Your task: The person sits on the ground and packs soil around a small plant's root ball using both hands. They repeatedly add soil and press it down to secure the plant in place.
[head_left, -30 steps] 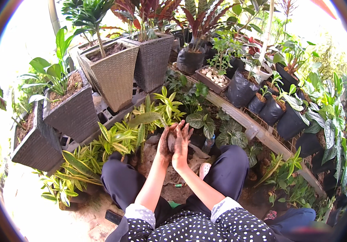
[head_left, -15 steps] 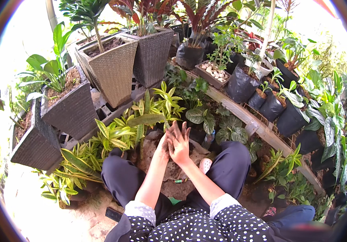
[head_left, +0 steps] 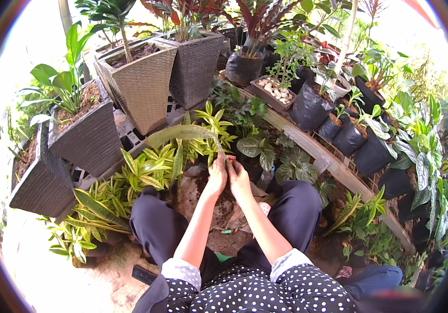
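A long, arching snake plant leaf (head_left: 182, 132) bends over beyond my knees, its lower end dropping between my hands. My left hand (head_left: 217, 176) and my right hand (head_left: 238, 178) are close together with fingers closed around that lower end. The fingers are smeared with dark soil, and their tips are partly hidden. Below them lies a pale, soil-covered sheet or sack (head_left: 221, 213) between my legs. Dark soil (head_left: 226, 243) shows nearer to me, with a small green-and-white piece (head_left: 227, 231) at its edge.
Yellow-green leafy plants (head_left: 148, 172) crowd the left. Tall tapered planters (head_left: 138, 88) stand behind them. A metal rail (head_left: 307, 143) slants along the right, with black plant bags (head_left: 311, 108) beyond it. A dark phone-like object (head_left: 144, 275) lies at lower left. Another person's leg (head_left: 375, 281) shows at lower right.
My hands were pressed palm to palm; now they have parted slightly and closed around the leaf's lower end. The leaf has risen and arches higher, further left.
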A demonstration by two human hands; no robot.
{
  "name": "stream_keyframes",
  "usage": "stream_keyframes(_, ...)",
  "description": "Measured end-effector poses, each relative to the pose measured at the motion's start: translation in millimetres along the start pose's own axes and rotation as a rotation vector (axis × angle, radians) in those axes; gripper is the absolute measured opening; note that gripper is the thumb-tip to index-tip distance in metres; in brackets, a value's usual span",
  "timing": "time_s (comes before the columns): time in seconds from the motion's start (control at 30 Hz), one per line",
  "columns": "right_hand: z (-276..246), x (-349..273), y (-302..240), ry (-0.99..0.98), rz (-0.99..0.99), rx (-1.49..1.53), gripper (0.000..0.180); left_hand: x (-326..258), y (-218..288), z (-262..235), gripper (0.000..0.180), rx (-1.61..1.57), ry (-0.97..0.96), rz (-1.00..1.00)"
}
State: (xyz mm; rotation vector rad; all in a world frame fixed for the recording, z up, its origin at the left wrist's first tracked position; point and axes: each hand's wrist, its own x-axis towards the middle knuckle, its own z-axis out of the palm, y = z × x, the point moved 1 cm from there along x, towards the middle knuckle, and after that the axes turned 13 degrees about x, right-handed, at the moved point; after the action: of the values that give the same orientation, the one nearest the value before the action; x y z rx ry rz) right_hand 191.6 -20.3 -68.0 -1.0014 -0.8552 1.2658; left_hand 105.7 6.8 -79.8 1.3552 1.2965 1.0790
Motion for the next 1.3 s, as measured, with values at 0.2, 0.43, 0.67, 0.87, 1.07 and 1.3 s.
stream_keyframes(0.2, -16.0, 0.1, 5.2, 0.005, -0.079, -0.531, 0.04, 8.3, 7.5, -13.0, 0.036, -0.188, -0.047, -0.083)
stream_keyframes(0.43, -12.6, -0.1, -18.4, -0.31, 0.222, -0.167, 0.042, 8.4, 10.9, -41.1, 0.032, -0.469, -0.193, -0.115)
stream_keyframes(0.67, -1.7, -9.7, -41.6, -0.15, 0.619, 0.552, 0.047, -1.5, 27.1, -38.5, 0.029, -0.599, -0.359, -0.045)
stream_keyframes(0.87, -7.1, -3.9, -13.0, -0.18, 0.654, 0.26, 0.057, -10.7, 45.4, -39.3, 0.032, -0.473, -0.44, -0.018)
stream_keyframes(1.07, -2.1, -3.4, -24.0, -0.077, 0.466, 0.2, 0.069, 1.1, 13.2, -30.0, 0.046, -0.533, -0.219, -0.059)
stream_keyframes(1.3, -4.9, -7.1, -3.4, -0.041, -0.629, -0.541, 0.032, -10.4, 0.9, 17.8, 0.065, -0.915, -0.135, -0.267)
